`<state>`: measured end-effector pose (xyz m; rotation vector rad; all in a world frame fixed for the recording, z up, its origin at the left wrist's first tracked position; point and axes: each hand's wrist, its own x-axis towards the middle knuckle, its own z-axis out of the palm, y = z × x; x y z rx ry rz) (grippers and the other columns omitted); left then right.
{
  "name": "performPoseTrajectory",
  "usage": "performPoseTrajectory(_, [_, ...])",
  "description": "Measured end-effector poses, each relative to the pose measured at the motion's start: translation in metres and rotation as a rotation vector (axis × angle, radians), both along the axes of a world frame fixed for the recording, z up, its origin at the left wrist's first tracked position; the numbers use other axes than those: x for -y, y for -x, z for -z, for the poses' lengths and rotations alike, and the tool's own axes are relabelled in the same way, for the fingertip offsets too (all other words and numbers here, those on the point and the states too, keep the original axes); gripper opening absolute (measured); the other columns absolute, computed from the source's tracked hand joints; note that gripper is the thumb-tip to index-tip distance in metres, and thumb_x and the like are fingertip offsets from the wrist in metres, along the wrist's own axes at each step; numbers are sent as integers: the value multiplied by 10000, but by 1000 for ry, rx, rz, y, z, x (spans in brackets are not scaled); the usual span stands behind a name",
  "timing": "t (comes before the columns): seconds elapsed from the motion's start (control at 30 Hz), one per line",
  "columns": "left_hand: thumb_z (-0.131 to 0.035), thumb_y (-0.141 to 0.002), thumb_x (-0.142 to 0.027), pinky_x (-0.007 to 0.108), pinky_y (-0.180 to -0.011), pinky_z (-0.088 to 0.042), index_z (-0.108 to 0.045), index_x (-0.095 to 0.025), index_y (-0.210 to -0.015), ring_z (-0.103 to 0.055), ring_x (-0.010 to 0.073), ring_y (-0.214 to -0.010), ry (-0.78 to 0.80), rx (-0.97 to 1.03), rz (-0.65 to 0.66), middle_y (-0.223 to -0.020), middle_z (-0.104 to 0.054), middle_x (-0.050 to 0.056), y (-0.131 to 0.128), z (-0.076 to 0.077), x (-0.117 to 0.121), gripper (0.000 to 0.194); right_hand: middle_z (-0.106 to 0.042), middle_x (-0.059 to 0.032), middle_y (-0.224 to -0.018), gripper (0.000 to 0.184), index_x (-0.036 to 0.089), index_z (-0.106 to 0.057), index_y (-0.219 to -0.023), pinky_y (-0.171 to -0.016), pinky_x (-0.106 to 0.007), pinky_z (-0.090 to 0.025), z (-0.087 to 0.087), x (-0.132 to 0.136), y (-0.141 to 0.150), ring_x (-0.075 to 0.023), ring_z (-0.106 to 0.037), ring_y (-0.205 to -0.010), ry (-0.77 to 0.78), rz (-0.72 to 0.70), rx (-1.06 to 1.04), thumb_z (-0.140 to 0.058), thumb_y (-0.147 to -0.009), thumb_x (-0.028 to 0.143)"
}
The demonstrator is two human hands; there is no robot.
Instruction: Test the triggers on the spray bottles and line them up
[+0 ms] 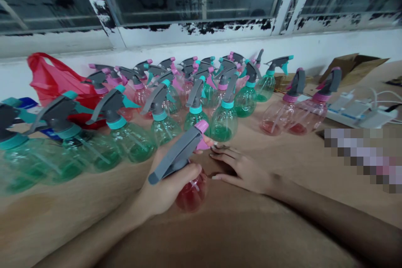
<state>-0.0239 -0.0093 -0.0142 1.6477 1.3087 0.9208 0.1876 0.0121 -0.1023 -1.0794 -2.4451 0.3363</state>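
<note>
My left hand (pixel 169 188) is wrapped round the neck of a spray bottle (pixel 192 197) with a grey and pink trigger head and a clear body showing red. Just right of it, my right hand (pixel 243 169) lies low over the table, fingers stretched toward the bottle and apart from one another. Nothing shows in that hand; whether its fingertips touch the table I cannot tell. Beyond both hands stands a green spray bottle (pixel 224 127) with a turquoise collar, among several others in green and pink.
A row of green spray bottles (pixel 132 142) runs to the left. Two pink spray bottles (pixel 276 117) stand at the right, near a white power strip (pixel 361 111) with plugs. Behind are a red plastic bag (pixel 59 77), a brown cardboard box (pixel 351 67) and a windowed wall (pixel 194 37).
</note>
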Motion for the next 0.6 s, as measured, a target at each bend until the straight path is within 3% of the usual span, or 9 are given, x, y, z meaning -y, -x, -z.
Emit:
performPoseTrajectory(0.13, [-549,-712,-197,253,-763,-478,-575,-256,-975,-628,151,-823,-67,33,99,-896,-664,-21,-1,-4,-1,271,-454,-106,-1333,555,165,-449,-1266,-1049,-426,-303,0,-1,0,-222,-339,-1273,7,7,5,-439,-839,520])
performPoseTrajectory(0.3, [-522,-740,-235,220,-691,-465,-538,-241,-795,-615,127,-720,-97,-46,107,-756,-626,-43,0,-4,-1,58,-456,-102,-1331,556,181,-442,-1271,-1038,-449,-314,2,-2,-1,-232,-349,-1267,2,-6,-11,-453,-831,521])
performPoseTrajectory(0.6, [-519,-719,-244,251,-672,-481,-526,-225,-758,-626,148,-693,-76,-45,97,-725,-626,-25,-3,-7,0,44,-447,-106,-1338,562,172,-442,-1271,-1046,-448,-299,2,-2,-1,-232,-339,-1272,5,-12,-3,-451,-831,523])
